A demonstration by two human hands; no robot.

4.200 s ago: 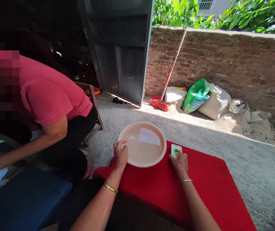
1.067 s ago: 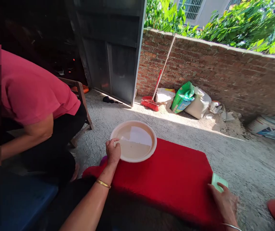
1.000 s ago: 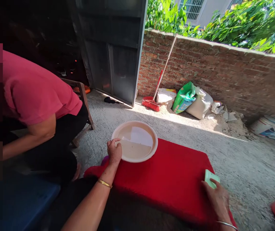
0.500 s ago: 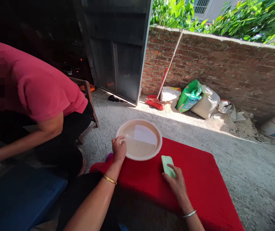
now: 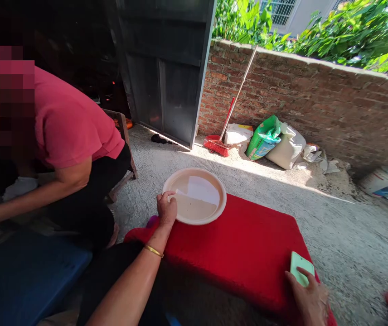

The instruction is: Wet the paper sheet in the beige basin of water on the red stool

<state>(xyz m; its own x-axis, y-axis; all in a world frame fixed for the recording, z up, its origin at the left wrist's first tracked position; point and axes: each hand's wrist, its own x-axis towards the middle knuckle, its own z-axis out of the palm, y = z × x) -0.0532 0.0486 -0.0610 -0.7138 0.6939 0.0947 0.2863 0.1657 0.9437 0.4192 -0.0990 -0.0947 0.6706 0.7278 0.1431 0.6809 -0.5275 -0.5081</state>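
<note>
A round beige basin (image 5: 210, 217) of water rests at the far left end of a red-covered table (image 5: 235, 244). My left hand (image 5: 167, 209) grips the basin's left rim, fingers curled over the edge. At the table's right side, my right hand (image 5: 311, 292) holds a pale green smartphone (image 5: 302, 267) between thumb and fingers, low over or on the red cloth. Part of the phone is hidden by the fingers. Light and shade reflect on the water's surface.
On the left a person in a pink shirt (image 5: 75, 122) bends forward beside a blue surface (image 5: 27, 276). Behind stand a dark metal door (image 5: 167, 77), a red broom (image 5: 217, 147), a green sack (image 5: 265, 138) and a white sack (image 5: 287, 147) along a brick wall (image 5: 316, 99).
My right hand has carried the phone rightward and nearer along the table, from beside the basin to the right edge. My left hand stays on the rim. The view has shifted slightly.
</note>
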